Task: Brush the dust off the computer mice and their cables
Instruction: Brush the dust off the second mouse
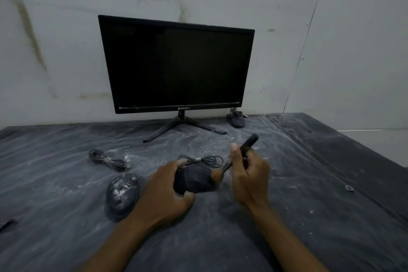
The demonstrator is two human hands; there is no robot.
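My left hand grips a black computer mouse at the centre of the table. Its bundled cable lies just behind it. My right hand holds a black-handled brush, handle up and to the right, with the brown bristles touching the mouse's right side. A second, dusty mouse lies to the left, and its coiled cable sits behind it. A third mouse with its cable rests far back beside the monitor's foot.
A black monitor stands on a splayed stand against the white wall. Dusty plastic sheeting covers the dark table. A small object lies at the right, and a dark strip at the left edge.
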